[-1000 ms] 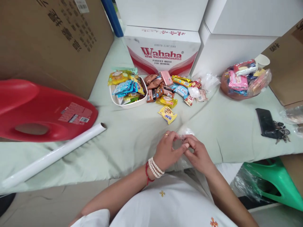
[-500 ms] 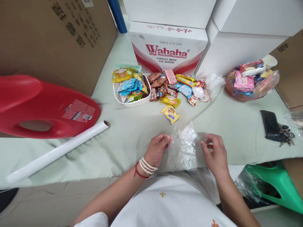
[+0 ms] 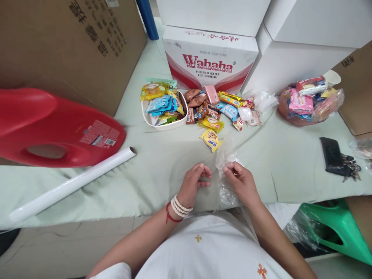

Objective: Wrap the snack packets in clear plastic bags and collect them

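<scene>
Plastic bag (image 3: 226, 192), clear and hard to trace, is pinched by right hand (image 3: 241, 183); grip of left hand (image 3: 193, 181) unclear.

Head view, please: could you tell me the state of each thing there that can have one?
clear plastic bag: crumpled, pinched at its top by the right hand.
left hand: fingers curled beside the bag; contact unclear.
white bowl: heaped with snack packets.
Wahaha carton: closed.
red stool: tipped over, labelled underside showing.
white roll: rolled up, lying flat.
phone: screen dark.
</scene>
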